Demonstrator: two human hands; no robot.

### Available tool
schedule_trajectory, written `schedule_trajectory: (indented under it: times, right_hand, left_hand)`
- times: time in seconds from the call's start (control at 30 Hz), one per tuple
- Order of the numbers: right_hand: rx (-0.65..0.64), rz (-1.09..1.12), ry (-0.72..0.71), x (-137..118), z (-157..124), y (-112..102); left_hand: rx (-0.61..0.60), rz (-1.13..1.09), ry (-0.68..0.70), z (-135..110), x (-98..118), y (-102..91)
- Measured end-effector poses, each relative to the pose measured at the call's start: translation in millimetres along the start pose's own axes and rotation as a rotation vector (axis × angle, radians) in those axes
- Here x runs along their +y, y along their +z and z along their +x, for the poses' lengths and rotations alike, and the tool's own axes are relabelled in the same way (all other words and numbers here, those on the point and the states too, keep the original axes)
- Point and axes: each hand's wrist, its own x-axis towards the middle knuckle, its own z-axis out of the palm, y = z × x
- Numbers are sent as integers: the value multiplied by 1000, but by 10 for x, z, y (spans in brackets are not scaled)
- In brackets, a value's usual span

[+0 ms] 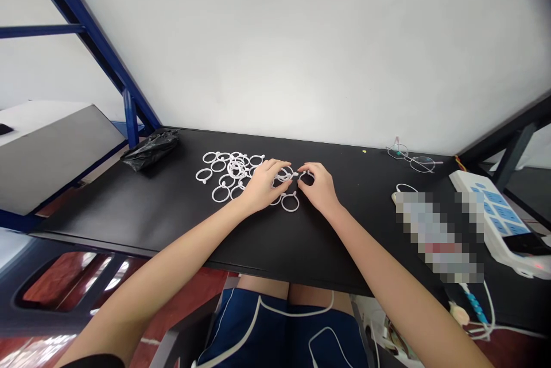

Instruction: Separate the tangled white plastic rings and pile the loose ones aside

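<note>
White plastic rings (204,174), each with a small eyelet, lie in a loose, partly overlapping spread on the black tabletop (185,207). My left hand (264,184) curls over the right side of the spread, its thumb and fingers around a white ring (284,174). Other rings beneath this palm are partly hidden. Close by on the right, my right hand (319,187) has thumb and fingertips bent around another white ring (306,173). Just below the gap between my hands, a single ring (290,202) lies flat on the table.
A crumpled black plastic bag (150,150) lies at the table's left end. Eyeglasses (411,159) rest at the back right. Nearer on the right are a blurred-out phone-like object (437,239), a white power strip (499,219) and cables (488,310). A white wall (301,58) stands behind.
</note>
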Motion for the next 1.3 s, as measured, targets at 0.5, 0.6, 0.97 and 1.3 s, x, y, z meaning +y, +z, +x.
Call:
schedule_trajectory:
  times: [0.5, 0.6, 0.97, 1.3]
  right_hand:
    - [166, 146, -91, -219, -12, -43]
    - [173, 206, -90, -238, -16, -43]
    - [162, 539, -195, -447, -101, -80]
    - [287, 601, -126, -497, -150, -53]
  left_hand:
    - [-130, 117, -61, -39, -22, 30]
    - [-118, 101, -47, -36, -7, 24]
    - [-131, -471, -82, 5, 165, -42]
    - [-183, -962, -188, 1, 106, 51]
